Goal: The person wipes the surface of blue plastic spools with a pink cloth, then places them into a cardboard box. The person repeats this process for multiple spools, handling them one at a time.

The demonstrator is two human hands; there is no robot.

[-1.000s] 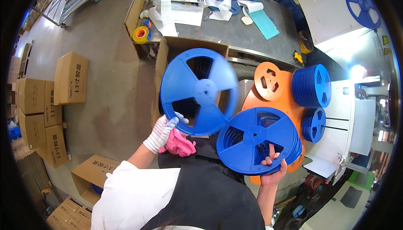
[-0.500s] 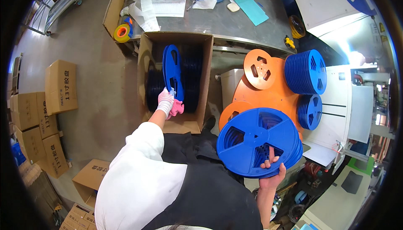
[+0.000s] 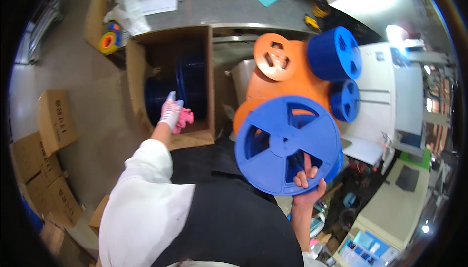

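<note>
My left hand (image 3: 171,112), gloved, reaches into an open cardboard box (image 3: 136,74) with its fingers stretched apart. Bunched pink fabric (image 3: 184,119) lies at its thumb side; whether it is part of the glove I cannot make out. Dark blue reels (image 3: 192,79) stand on edge inside the box, partly lost in shadow. My bare right hand (image 3: 308,181) grips a stack of blue plastic reels (image 3: 273,162) at its near lower edge. One finger points through a cut-out in the front reel, and the thumb wraps the rim.
Behind the stack is an orange surface (image 3: 304,84) with an orange disc (image 3: 274,57) and two more blue reel stacks (image 3: 334,52). A grey workbench (image 3: 209,11) holds papers and tape rolls (image 3: 109,40). Closed cartons (image 3: 56,120) stand on the floor at left.
My left hand has let go of a blue reel, which now stands among the others in the box. The view has shifted; my right hand still holds its stack.
</note>
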